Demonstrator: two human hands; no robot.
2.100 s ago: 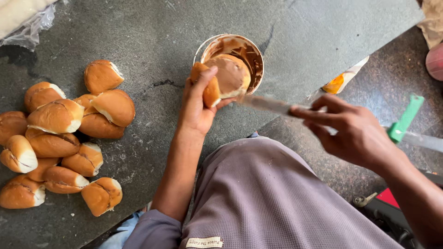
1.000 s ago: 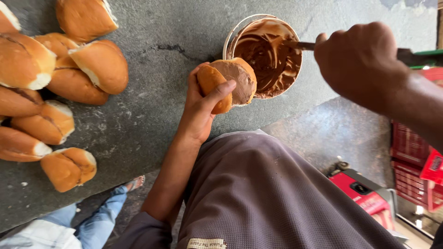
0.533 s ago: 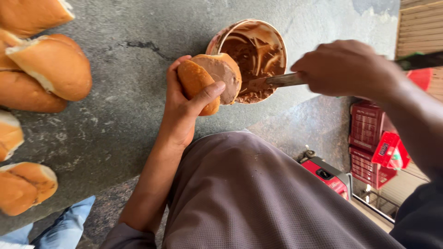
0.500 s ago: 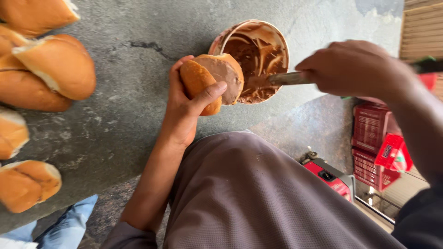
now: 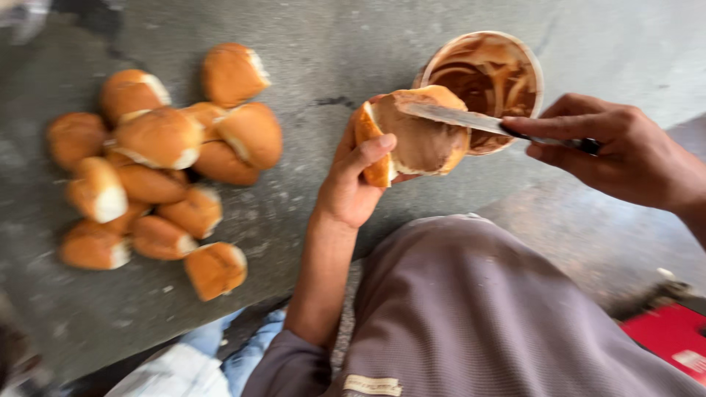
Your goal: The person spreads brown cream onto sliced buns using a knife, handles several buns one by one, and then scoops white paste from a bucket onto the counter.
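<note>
My left hand [image 5: 351,184] holds a split bread roll [image 5: 415,132] open over the edge of the grey stone counter [image 5: 309,51]. The roll's cut face is coated with brown spread. My right hand [image 5: 625,151] grips a knife [image 5: 471,120] by its handle, and the flat blade lies across the roll's cut face. Just behind the roll stands a round tub of brown spread [image 5: 489,73], its inside smeared and swirled.
A heap of several bread rolls [image 5: 158,165] lies on the counter to the left. My grey-clad lap [image 5: 500,309] fills the lower middle. A red crate [image 5: 665,338] shows at lower right, blue cloth [image 5: 198,360] at lower left.
The knife has come out of the tub and now lies on the roll's cut face. The view has swung left, bringing the heap of rolls back into sight.
</note>
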